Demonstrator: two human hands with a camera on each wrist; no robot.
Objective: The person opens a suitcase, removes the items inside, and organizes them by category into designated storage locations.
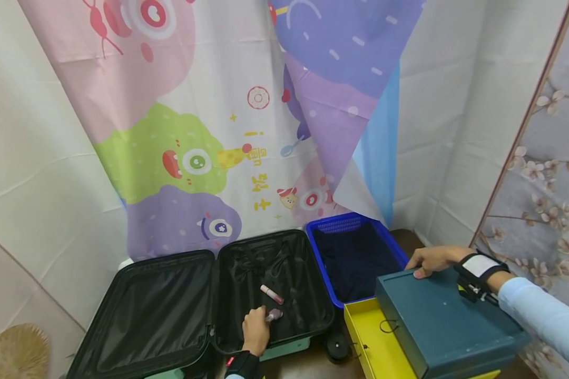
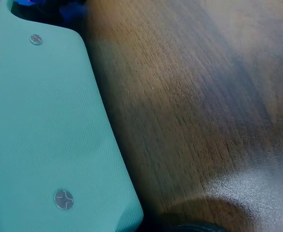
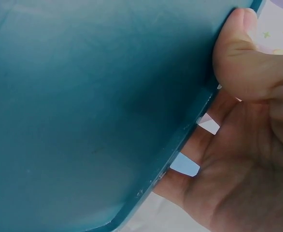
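In the head view, my left hand [image 1: 256, 331] is over the near part of the open suitcase's right half [image 1: 329, 321]. It holds a small mauve bottle-like item [image 1: 275, 315] with a clear end at the fingers. Just beyond lies a pink lip gloss tube [image 1: 272, 294] on the black lining. At the right, my right hand [image 1: 431, 260] grips the far edge of a dark teal box [image 1: 455, 310], which overlaps a yellow box [image 1: 379, 337]. In the right wrist view the thumb [image 3: 235, 53] lies on the teal face, fingers behind its edge. The left wrist view does not show the left hand.
A blue basket [image 1: 329, 273] with dark cloth [image 1: 355, 258] stands between suitcase and boxes. The suitcase's other half [image 1: 156, 316] lies open at the left. Its mint-green shell [image 2: 59, 121] is by the wooden table [image 2: 194, 96]. A cartoon-print curtain [image 1: 246, 63] hangs behind.
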